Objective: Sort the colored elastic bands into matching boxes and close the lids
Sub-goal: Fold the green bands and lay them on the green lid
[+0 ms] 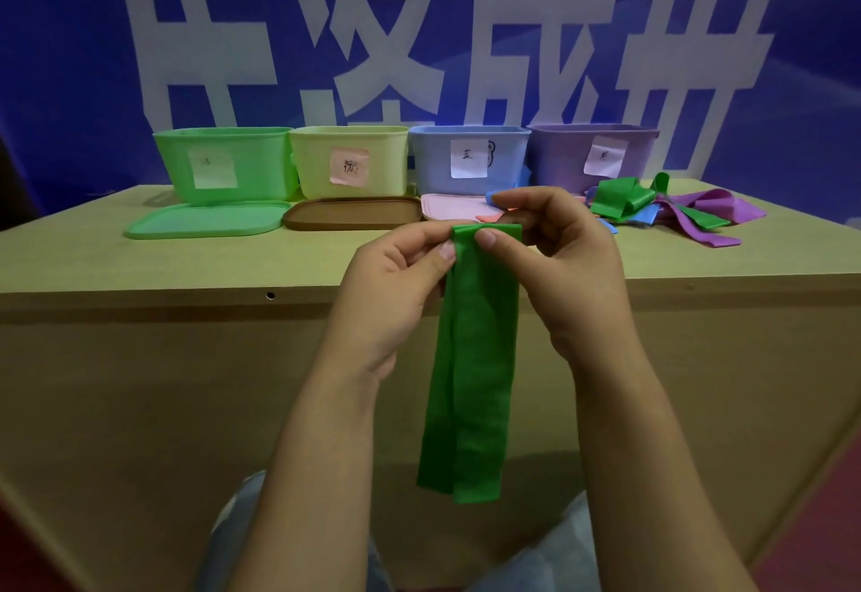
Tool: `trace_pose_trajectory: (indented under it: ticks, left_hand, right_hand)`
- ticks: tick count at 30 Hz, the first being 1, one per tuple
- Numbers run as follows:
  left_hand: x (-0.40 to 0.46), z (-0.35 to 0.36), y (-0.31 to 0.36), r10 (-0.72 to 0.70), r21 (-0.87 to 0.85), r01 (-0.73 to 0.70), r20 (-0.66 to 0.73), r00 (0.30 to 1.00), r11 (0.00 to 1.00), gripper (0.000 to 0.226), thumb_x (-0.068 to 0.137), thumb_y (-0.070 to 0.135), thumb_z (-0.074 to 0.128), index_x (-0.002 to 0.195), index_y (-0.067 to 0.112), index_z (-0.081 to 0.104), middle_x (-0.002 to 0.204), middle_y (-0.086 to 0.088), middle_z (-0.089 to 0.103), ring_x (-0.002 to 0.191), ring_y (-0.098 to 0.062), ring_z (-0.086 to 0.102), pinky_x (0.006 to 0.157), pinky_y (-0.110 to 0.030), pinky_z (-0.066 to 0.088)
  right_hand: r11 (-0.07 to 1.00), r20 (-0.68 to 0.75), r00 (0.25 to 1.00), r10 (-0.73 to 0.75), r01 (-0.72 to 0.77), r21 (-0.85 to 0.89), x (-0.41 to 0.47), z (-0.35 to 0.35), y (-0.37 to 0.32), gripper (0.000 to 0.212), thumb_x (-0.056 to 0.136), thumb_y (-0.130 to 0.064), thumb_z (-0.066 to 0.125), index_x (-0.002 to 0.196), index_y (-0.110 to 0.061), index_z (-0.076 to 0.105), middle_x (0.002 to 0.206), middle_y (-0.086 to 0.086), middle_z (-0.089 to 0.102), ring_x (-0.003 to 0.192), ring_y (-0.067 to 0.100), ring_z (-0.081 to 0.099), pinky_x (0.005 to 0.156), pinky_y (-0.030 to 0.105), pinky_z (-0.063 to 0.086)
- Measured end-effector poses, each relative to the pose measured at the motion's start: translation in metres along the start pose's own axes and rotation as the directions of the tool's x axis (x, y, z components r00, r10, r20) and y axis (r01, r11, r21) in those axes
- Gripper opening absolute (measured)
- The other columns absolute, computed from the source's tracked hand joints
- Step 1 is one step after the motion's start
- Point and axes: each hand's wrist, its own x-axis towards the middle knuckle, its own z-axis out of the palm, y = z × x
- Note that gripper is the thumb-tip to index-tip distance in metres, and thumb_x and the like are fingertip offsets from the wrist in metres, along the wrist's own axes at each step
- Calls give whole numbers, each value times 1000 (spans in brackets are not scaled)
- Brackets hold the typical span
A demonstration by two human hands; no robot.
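Hanging down in front of the worktop's near edge, the green band (468, 358) dangles full length from its top, where both hands pinch it. The left hand (396, 274) has thumb and forefinger closed on the left corner of the fold; the right hand (554, 256) nips the right side, its fingers (487, 237) curled over the top edge. Nothing supports the loose tail, so if either pinch slackens the band could slide free and drop toward the person's lap, below the worktop (140, 265).

Further back, the lids lie flat before their boxes: a green lid (205, 224), a brown lid (351, 214) and a pink lid (454, 208). A trailing band carried low could drag across them and knock one askew.

At the rear stand the green box (223, 162), yellow box (349, 160), blue box (468, 158) and purple box (591, 155), all open. The green box is farthest left, so a hurried toss might land in the yellow one beside it. To the right, the pile of mixed bands (671, 211) looks tangled; pulling one may drag others off the edge.
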Motion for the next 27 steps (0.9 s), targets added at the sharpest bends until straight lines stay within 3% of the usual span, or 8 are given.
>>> trace_pose_trajectory:
  ticks: [7,12,16,18,20,27]
  left_hand:
    - [-1,2,-1,23,-66,-23,5,1000,998,29,92,-3,48,95,19,68,84,5,75,83,-10,69,74,-25,56]
    - [-2,6,-4,18,-151,-20,-15,1000,988,28,93,-3,47,99,15,67,91,0,74,87,-14,68,79,-27,56]
    - [-5,10,-5,18,-244,-24,-26,999,970,18,88,11,54,95,16,70,90,-3,74,87,-15,68,74,-25,56]
    - [-4,12,-5,52,-215,-68,-82,995,974,17,78,17,62,92,16,70,85,-1,74,83,-15,69,71,-25,56]
    - [-3,13,-6,84,-164,-106,-139,987,981,15,80,7,64,92,15,70,82,1,74,82,-15,69,75,-27,57]
    - [-1,12,-5,104,-133,-126,-165,981,983,21,86,0,57,95,15,69,85,2,74,84,-15,69,71,-25,56]
  right_hand:
    - [1000,-40,999,-12,12,6,-2,4,-3,29,76,-2,73,91,-25,63,87,3,67,76,11,61,72,28,54]
    - [1000,-84,996,-16,17,10,-3,9,-4,29,77,-3,73,90,-26,63,85,1,67,74,10,60,73,31,54]
    - [1000,-108,994,-21,19,-20,-4,11,-6,25,78,-7,73,94,-24,64,84,-1,67,73,7,59,69,28,53]
    - [998,-115,993,-39,34,-47,-5,12,-6,24,78,-8,74,90,-26,63,80,-8,64,67,-2,53,64,19,46]
    - [997,-125,991,-49,42,-58,-5,14,-7,24,76,-8,74,84,-27,62,78,-12,61,64,-5,50,63,14,42]
    - [1000,-122,992,-19,16,-25,-6,8,-9,22,75,-10,77,75,-25,61,83,-3,64,78,7,59,71,23,50]
